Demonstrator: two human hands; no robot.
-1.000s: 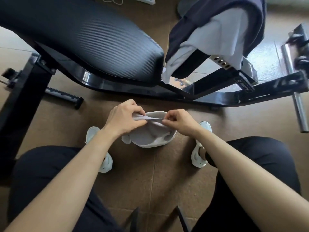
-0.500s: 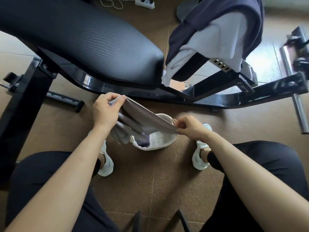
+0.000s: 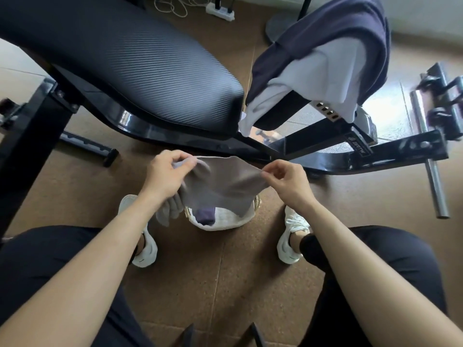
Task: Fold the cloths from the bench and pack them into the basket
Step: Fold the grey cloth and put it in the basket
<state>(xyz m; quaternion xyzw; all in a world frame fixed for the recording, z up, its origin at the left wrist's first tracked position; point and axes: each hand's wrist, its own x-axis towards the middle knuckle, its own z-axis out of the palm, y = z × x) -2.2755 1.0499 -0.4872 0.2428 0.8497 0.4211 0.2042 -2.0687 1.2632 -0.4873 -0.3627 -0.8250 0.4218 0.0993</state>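
A grey cloth [image 3: 225, 184] hangs spread out between my two hands, above the basket. My left hand [image 3: 165, 175] grips its left corner with curled fingers. My right hand [image 3: 285, 180] pinches its right corner. The small white-lined woven basket [image 3: 225, 221] sits on the floor between my feet, partly hidden by the cloth; a folded purple cloth [image 3: 206, 216] lies inside it. On the black padded bench [image 3: 125, 61], at its right end, a navy cloth [image 3: 325, 28] and a white cloth [image 3: 323, 78] are draped.
The bench's black steel frame [image 3: 350, 159] and a chrome bar [image 3: 434, 181] run across the floor ahead. My white shoes [image 3: 290, 236] flank the basket. A power strip with cables [image 3: 220, 10] and a round stand base [image 3: 278, 26] lie beyond the bench.
The cloth has been lifted off the basket and pulled open between my hands. The folded purple cloth in the basket has come into view.
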